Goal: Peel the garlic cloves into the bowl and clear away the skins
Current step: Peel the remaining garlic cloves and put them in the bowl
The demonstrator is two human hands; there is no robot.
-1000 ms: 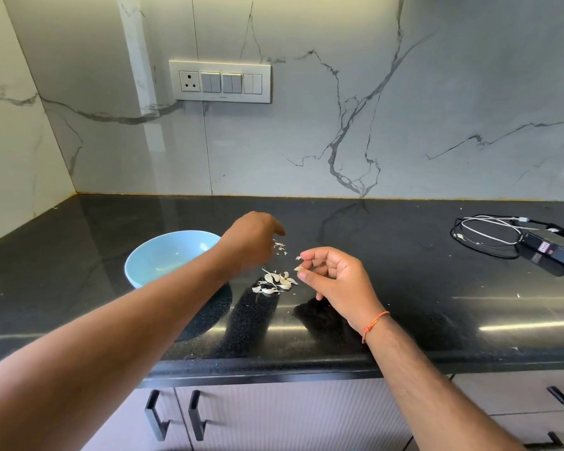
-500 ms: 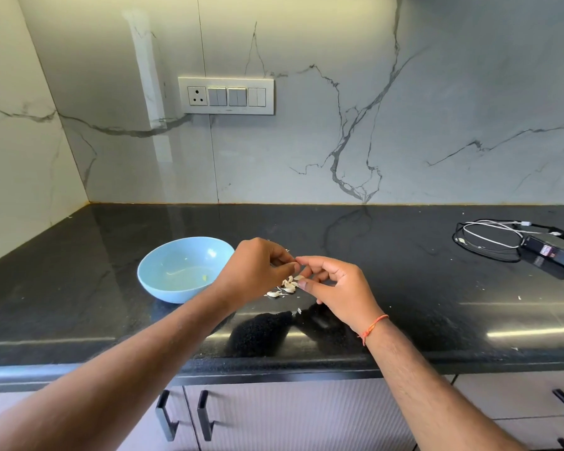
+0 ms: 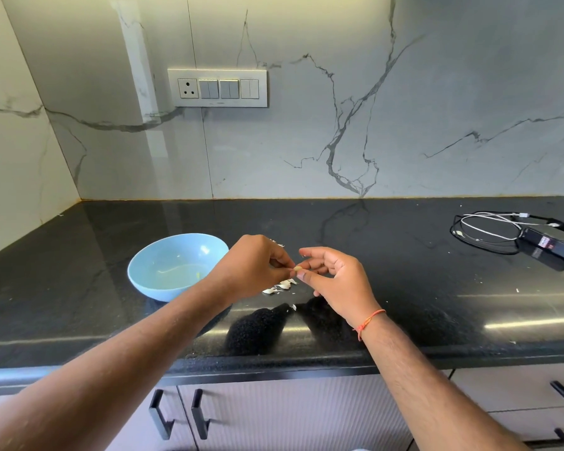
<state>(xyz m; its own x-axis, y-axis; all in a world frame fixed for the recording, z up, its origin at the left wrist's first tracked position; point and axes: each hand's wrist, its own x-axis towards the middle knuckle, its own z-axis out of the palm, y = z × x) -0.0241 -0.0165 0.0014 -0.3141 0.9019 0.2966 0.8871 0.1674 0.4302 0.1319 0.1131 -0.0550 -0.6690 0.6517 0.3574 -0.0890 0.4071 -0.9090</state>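
Observation:
A small pale garlic clove (image 3: 297,269) is pinched between the fingertips of my left hand (image 3: 253,268) and my right hand (image 3: 336,279), held a little above the black counter (image 3: 404,288). Both hands grip it at once, right of the light blue bowl (image 3: 147,265), which stands on the counter and holds a little pale matter. A small heap of white garlic skins (image 3: 282,285) lies on the counter just below my hands, partly hidden by my left hand. A few more skin scraps (image 3: 279,244) show behind my left hand.
A black power adapter (image 3: 552,240) with coiled black and white cables (image 3: 485,229) lies at the counter's far right. A marble wall with a switch panel (image 3: 218,88) backs the counter. Cabinet doors with black handles (image 3: 176,415) sit below the front edge.
My left hand came back from the skins toward my right hand. The fingertips of both hands met and now pinch the clove together.

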